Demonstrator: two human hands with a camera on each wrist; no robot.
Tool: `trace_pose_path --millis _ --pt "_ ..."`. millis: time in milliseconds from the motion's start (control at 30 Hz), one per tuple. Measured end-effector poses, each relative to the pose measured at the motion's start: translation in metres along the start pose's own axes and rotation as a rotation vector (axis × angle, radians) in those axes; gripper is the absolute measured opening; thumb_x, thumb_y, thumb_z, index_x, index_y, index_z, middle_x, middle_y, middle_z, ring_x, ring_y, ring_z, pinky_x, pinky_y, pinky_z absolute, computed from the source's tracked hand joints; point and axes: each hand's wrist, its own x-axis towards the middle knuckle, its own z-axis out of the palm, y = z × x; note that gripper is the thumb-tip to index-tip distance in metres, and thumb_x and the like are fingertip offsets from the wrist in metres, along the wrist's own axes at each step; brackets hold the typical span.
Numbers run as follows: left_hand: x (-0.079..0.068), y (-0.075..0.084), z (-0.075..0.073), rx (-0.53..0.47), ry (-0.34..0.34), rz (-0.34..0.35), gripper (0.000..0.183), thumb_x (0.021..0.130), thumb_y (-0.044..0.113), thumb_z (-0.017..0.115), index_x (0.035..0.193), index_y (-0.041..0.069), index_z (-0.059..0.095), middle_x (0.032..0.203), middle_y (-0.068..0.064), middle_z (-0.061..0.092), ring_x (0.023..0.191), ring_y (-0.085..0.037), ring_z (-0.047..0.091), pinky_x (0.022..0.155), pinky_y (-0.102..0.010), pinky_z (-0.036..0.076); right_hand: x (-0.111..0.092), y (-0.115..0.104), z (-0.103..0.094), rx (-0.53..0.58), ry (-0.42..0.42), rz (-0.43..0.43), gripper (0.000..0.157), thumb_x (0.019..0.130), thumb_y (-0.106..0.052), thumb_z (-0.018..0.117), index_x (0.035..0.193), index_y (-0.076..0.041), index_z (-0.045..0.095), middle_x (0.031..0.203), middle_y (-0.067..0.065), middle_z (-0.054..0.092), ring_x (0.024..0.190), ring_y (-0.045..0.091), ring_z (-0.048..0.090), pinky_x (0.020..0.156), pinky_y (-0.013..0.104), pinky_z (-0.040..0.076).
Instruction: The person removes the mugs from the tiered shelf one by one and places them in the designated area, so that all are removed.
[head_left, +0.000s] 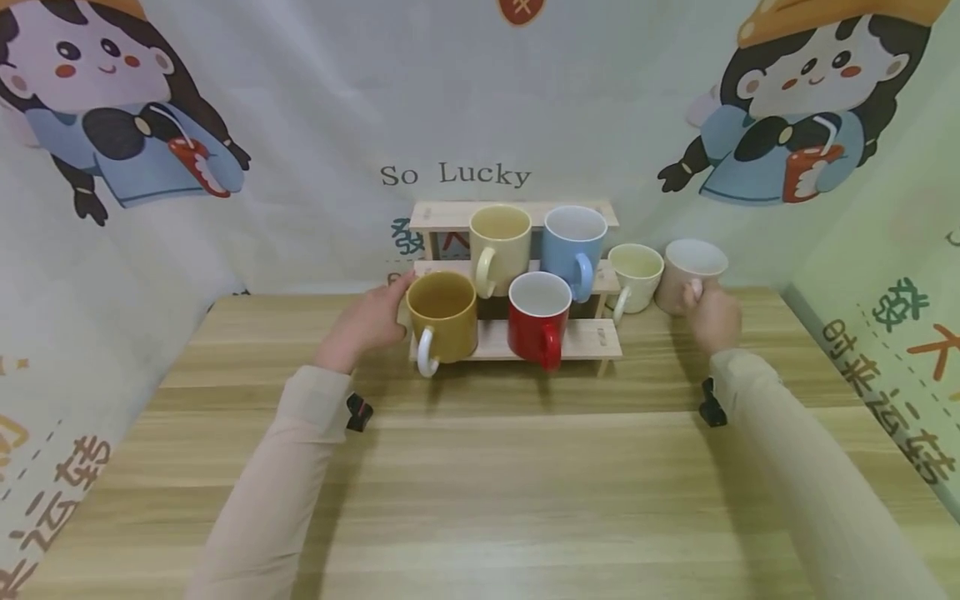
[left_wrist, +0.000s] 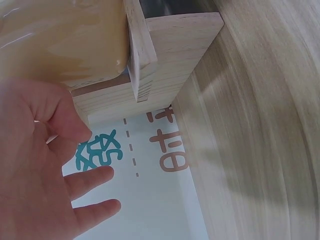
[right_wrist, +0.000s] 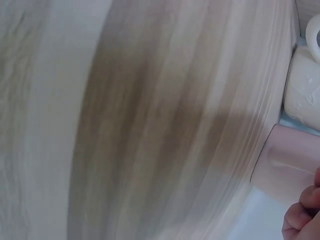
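Note:
My left hand [head_left: 367, 327] is at the left end of a three-tier wooden rack [head_left: 491, 340], fingertips right at the middle shelf's end. In the left wrist view two fingers extend loosely past the shelf boards [left_wrist: 145, 75]. Beside this hand stands a mustard mug [head_left: 444, 321] with a white handle. My right hand [head_left: 714, 321] grips the handle of a pale pink mug [head_left: 686, 265], which stands upright right of the rack. Next to it is a small cream mug [head_left: 636, 279]; the right wrist view shows its embossed side [right_wrist: 302, 90].
On the rack are a red mug [head_left: 536, 321] on the bottom shelf, and a pale yellow mug [head_left: 498, 242] and a blue mug [head_left: 576, 246] on the middle one. A printed cloth [head_left: 322, 158] hangs close behind. The wooden table [head_left: 510, 483] extends toward me.

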Motion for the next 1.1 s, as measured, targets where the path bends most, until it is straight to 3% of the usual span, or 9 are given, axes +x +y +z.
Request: trace_pose_path --millis 167,267,400,533,700,867,1100 --pt "-0.001 0.002 -0.001 0.002 -0.012 0.000 0.093 0.074 0.000 0.060 0.154 0.013 0.015 0.146 -0.026 0.040 0.129 -0.044 0.043 0.093 -0.057 0.047 0.002 0.002 -0.006 0.015 -0.030 0.056 0.047 0.099 -0.032 0.034 0.098 0.009 0.057 0.097 0.034 0.064 0.089 0.050 0.060 0.074 0.057 0.046" --pt "-0.001 0.001 0.000 -0.003 -0.020 -0.005 0.093 0.075 0.001 0.059 0.154 0.014 0.014 0.147 -0.025 0.039 0.131 -0.044 0.041 0.095 -0.058 0.045 0.003 0.002 -0.013 0.022 0.000 0.085 0.050 0.099 -0.035 0.032 0.097 0.007 0.058 0.096 0.031 0.064 0.087 0.046 0.060 0.074 0.055 0.046" --pt "0.001 0.001 0.000 -0.006 -0.020 -0.003 0.093 0.075 0.001 0.059 0.154 0.014 0.013 0.146 -0.025 0.040 0.131 -0.044 0.042 0.097 -0.058 0.044 0.006 -0.001 -0.024 -0.016 0.051 0.003 0.041 0.098 -0.030 0.037 0.087 0.005 0.055 0.080 0.026 0.061 0.071 0.042 0.058 0.061 0.051 0.045" --pt "0.001 0.001 -0.001 -0.005 -0.017 0.005 0.092 0.075 0.000 0.059 0.154 0.012 0.013 0.147 -0.024 0.039 0.130 -0.043 0.042 0.098 -0.056 0.044 0.009 -0.007 -0.034 -0.067 0.048 -0.096 0.033 0.097 -0.024 0.042 0.074 -0.001 0.050 0.064 0.018 0.054 0.057 0.035 0.051 0.050 0.041 0.037" --pt "0.002 0.000 -0.001 0.002 -0.021 0.007 0.092 0.075 0.001 0.058 0.154 0.012 0.014 0.147 -0.024 0.039 0.131 -0.042 0.042 0.096 -0.055 0.045 0.011 -0.017 -0.047 -0.120 -0.010 -0.139 0.036 0.094 -0.020 0.044 0.062 -0.003 0.047 0.053 0.011 0.047 0.052 0.029 0.044 0.046 0.034 0.031" --pt "0.004 -0.001 0.000 0.007 -0.025 0.007 0.092 0.075 0.001 0.057 0.154 0.012 0.013 0.147 -0.023 0.040 0.129 -0.041 0.045 0.093 -0.052 0.047 0.012 -0.028 -0.060 -0.167 -0.129 -0.126 0.041 0.093 -0.022 0.043 0.055 -0.007 0.039 0.048 0.002 0.034 0.048 0.021 0.034 0.045 0.031 0.025" --pt "0.002 0.001 -0.001 0.008 -0.026 0.004 0.092 0.075 0.001 0.058 0.154 0.011 0.012 0.146 -0.025 0.040 0.128 -0.042 0.046 0.094 -0.053 0.047 0.014 -0.039 -0.064 -0.208 -0.198 -0.139 0.042 0.095 -0.028 0.043 0.064 -0.003 0.054 0.055 0.007 0.047 0.053 0.024 0.042 0.046 0.031 0.029"
